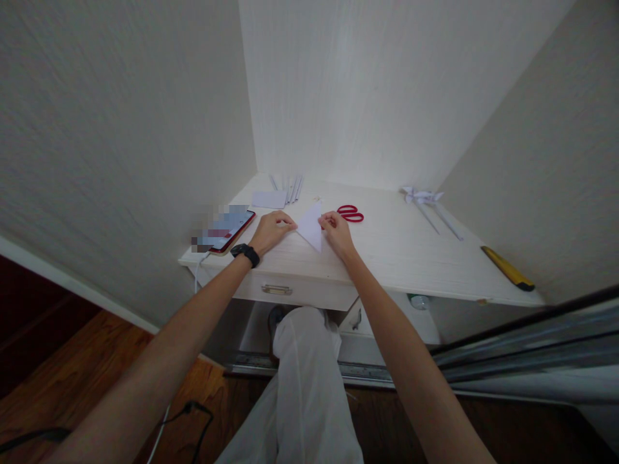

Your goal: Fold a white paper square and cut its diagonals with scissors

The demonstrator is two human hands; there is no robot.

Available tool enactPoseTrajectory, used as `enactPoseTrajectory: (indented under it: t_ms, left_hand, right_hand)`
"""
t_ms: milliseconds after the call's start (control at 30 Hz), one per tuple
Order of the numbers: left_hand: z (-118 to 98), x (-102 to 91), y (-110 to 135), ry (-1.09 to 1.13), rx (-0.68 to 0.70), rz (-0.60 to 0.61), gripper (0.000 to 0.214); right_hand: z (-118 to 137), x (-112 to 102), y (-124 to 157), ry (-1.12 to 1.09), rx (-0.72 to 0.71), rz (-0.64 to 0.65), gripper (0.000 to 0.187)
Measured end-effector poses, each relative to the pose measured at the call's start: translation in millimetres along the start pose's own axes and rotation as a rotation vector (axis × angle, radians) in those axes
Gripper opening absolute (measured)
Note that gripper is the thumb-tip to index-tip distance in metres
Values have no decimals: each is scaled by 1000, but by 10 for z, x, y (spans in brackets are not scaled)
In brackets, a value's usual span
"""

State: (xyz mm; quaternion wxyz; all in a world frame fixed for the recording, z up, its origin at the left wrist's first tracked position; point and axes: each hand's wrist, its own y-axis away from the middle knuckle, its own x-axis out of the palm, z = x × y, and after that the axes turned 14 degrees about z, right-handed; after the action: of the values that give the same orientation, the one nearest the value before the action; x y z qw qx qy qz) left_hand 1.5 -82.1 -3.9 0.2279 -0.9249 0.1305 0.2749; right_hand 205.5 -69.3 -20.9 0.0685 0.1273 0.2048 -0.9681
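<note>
A white sheet of paper point(310, 227), folded to a triangle, is between my hands just above or on the white desktop. My left hand point(273, 231), with a black watch on the wrist, pinches its left corner between thumb and fingers. At the right edge, my right hand point(337, 233) has its fingers closed on the paper. Red-handled scissors point(351, 213) lie right behind my right hand, their blades hidden by it or by the paper. Behind my left hand are a small stack of white paper point(269, 200) and several thin white paper sticks point(293, 189).
A phone point(227, 232) with a white cable leans at the desk's left side. Paper pinwheels point(422, 196) on sticks lie at the back right. A yellow utility knife point(507, 268) rests near the right edge. Walls enclose the desktop point(387, 254); a drawer handle point(276, 290) is below its front edge.
</note>
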Motion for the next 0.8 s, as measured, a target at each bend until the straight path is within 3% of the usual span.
enactPoseTrajectory:
  t_ms: [800]
  left_hand:
    - [34, 16, -17, -71, 62, 111, 10]
  right_hand:
    - [18, -5, -7, -71, -38, -50, 19]
